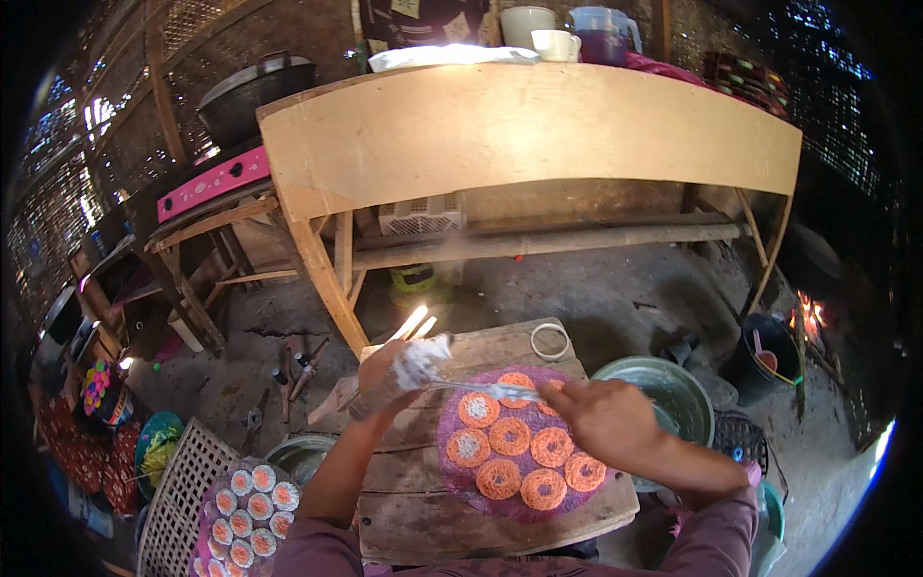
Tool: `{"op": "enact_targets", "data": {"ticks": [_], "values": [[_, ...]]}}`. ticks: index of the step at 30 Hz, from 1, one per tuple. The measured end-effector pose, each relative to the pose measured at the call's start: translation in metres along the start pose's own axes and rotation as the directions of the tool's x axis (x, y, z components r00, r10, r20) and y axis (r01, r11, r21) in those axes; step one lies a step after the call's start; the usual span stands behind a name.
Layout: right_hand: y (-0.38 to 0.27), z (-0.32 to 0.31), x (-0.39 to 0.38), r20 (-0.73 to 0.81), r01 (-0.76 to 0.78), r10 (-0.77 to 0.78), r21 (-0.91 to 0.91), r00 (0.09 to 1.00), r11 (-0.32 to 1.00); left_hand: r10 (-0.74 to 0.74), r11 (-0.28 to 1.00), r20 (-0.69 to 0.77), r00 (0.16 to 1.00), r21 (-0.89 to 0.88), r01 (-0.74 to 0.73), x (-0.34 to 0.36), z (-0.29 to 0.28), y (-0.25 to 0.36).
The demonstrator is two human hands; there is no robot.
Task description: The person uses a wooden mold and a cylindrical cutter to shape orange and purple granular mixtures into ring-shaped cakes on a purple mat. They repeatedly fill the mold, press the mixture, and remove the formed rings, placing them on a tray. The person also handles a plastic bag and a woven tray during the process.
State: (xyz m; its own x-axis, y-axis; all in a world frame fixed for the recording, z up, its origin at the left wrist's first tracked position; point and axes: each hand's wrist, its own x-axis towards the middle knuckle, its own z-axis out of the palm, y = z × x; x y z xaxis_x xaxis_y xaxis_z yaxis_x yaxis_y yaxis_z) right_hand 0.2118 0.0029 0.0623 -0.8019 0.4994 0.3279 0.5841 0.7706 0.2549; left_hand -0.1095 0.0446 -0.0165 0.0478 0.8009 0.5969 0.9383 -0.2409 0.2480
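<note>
My left hand (383, 380), partly blurred, is closed round a white, lumpy, sticky-looking mass (423, 361) above the left side of a low wooden table (404, 500). A thin metal utensil (490, 388) with white smears reaches from beside that mass to my right hand (611, 423), whose fingers are wrapped round it; its exact kind is unclear. Beneath it, several orange, stringy-textured rings (498, 478) lie on a round purple sheet (519, 508). Two of them have white filling in the middle. A white hoop (550, 327) rests near the table's far edge.
At lower left, several orange-and-white rounds (240, 524) lie beside a woven tray (183, 500). A green basin (697, 385) stands right of the table, with a dark bucket (769, 356) and a fire (810, 313) beyond. Ahead is a tall wooden table (529, 125).
</note>
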Motion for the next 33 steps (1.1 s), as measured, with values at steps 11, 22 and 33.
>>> {"op": "enact_targets", "data": {"ticks": [11, 22, 33], "values": [[-0.008, -0.041, 0.04, -0.124, 0.098, -0.12, -0.174, 0.985, 0.98, 0.081, 0.968, -0.282, 0.956, -0.207, -0.143, 0.007, -0.014, 0.007], [-0.031, 0.01, 0.04, -0.038, 0.145, -0.148, -0.077, 0.988, 0.986, 0.132, 0.987, -0.11, 0.985, 0.11, -0.12, -0.018, -0.006, 0.004], [-0.068, 0.092, 0.051, -0.266, -0.092, 0.412, 0.736, 0.871, 0.671, 0.007, 0.979, -0.278, 0.961, -0.195, -0.064, -0.017, 0.012, 0.005]]}}
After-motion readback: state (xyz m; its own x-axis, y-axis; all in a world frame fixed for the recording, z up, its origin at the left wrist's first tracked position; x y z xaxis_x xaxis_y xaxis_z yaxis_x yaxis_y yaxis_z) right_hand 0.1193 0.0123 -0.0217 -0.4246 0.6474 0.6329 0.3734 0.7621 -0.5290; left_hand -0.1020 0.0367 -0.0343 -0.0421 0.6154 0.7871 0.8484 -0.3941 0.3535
